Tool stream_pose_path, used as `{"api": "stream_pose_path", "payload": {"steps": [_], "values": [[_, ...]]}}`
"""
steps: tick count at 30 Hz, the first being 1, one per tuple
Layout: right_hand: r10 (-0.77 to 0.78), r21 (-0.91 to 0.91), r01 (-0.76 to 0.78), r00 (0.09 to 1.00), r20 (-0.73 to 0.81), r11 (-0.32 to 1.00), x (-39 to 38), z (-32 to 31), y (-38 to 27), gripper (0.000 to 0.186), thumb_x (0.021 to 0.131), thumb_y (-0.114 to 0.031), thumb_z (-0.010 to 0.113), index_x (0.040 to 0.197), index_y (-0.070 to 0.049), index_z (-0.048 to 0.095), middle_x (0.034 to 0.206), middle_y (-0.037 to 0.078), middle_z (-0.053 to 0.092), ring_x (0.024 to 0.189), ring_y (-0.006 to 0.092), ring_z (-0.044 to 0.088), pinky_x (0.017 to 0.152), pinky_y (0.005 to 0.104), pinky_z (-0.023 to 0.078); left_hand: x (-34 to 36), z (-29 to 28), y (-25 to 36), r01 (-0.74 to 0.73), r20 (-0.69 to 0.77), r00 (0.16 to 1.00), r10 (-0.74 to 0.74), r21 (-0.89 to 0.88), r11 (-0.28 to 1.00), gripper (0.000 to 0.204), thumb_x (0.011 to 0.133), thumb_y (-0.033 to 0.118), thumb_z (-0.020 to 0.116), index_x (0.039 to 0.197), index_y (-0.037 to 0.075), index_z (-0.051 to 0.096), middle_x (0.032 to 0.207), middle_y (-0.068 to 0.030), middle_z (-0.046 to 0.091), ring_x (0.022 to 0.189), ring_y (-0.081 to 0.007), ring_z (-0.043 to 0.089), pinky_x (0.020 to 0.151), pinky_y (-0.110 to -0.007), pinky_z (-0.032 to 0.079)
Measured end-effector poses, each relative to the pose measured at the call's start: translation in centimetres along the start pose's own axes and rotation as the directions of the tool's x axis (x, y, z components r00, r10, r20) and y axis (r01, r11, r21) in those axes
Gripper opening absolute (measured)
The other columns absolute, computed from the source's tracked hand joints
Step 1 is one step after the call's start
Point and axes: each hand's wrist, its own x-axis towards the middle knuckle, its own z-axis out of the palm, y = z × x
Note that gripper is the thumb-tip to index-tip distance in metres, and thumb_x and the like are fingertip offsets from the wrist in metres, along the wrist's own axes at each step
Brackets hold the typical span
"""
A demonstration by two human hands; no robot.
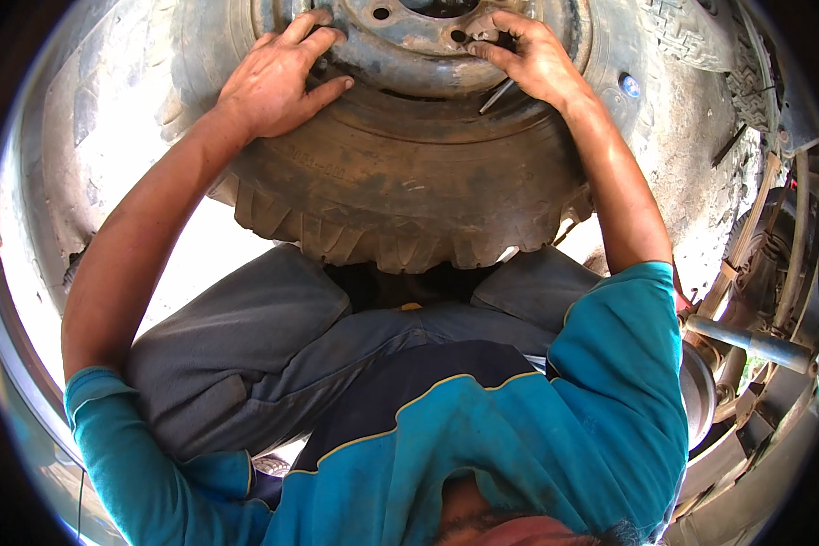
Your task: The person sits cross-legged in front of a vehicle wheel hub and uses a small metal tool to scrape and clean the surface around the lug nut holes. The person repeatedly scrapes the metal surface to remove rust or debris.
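Observation:
A large, dirty truck tyre [400, 191] with chunky tread stands between my knees, fitted on a worn steel wheel rim [409, 73] with round holes. My left hand [282, 77] lies over the upper left sidewall, fingers spread and fingertips at the rim's edge. At the right side of the rim, my right hand [523, 59] has its thumb and forefinger bent together beside a hole. What they pinch, if anything, is too small and dark to make out. Below that hand a thin silvery metal rod [496, 96] slants out from the rim's edge.
My legs in grey trousers [237, 337] straddle the tyre. More tyres [692, 36] are at the upper right. Along the right side are metal vehicle parts, among them a blue-grey cylinder [751, 344] and long bars [751, 227]. A small blue round sticker [629, 85] lies to the right.

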Motion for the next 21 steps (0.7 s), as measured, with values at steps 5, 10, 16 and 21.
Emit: {"api": "stream_pose_path", "payload": {"steps": [5, 10, 16, 21], "values": [[-0.119, 0.284, 0.127, 0.992, -0.044, 0.951, -0.1, 0.0, 0.2, 0.021, 0.096, -0.011, 0.074, 0.116, -0.006, 0.073, 0.103, 0.001, 0.075, 0.099, 0.0112, 0.067, 0.091, 0.0306, 0.054, -0.1, 0.1, -0.4, -0.024, -0.008, 1.0, 0.024, -0.011, 1.0, 0.053, 0.098, 0.041, 0.066, 0.141, 0.014, 0.053, 0.156, -0.0093, 0.042, 0.133, -0.0379, 0.051, 0.114, -0.048, 0.041], [-0.102, 0.337, 0.115, 0.993, -0.056, 0.935, -0.6, -0.2, -0.2, 0.03, 0.098, -0.01, 0.068, 0.128, -0.009, 0.069, 0.105, 0.01, 0.077, 0.098, 0.0189, 0.073, 0.089, 0.036, 0.058, -0.1, 0.1, -0.4, -0.035, -0.022, 0.999, 0.034, -0.029, 0.999, 0.052, 0.098, 0.041, 0.065, 0.141, 0.014, 0.053, 0.155, -0.0095, 0.042, 0.133, -0.0382, 0.051, 0.114, -0.048, 0.041], [-0.044, 0.217, 0.056, 0.997, -0.061, 0.974, -1.1, 0.2, -0.8, 0.037, 0.099, -0.006, 0.067, 0.136, -0.006, 0.065, 0.101, 0.007, 0.075, 0.088, 0.014, 0.072, 0.084, 0.0296, 0.058, 0.0, -0.1, -0.2, -0.042, -0.007, 0.999, 0.043, 0.045, 0.998, 0.056, 0.1, 0.044, 0.061, 0.146, 0.012, 0.05, 0.158, -0.0117, 0.04, 0.133, -0.0346, 0.053, 0.117, -0.046, 0.038], [-0.068, -0.057, 0.063, 0.994, -0.083, 0.996, -1.3, -0.3, -1.9, 0.037, 0.091, -0.01, 0.075, 0.127, -0.005, 0.067, 0.102, 0.02, 0.074, 0.091, 0.036, 0.072, 0.084, 0.0398, 0.058, 0.0, -0.2, -0.3, -0.044, 0.018, 0.999, 0.044, 0.013, 0.999, 0.055, 0.101, 0.044, 0.06, 0.145, 0.013, 0.05, 0.157, -0.0111, 0.04, 0.133, -0.0338, 0.052, 0.117, -0.045, 0.038]]}}
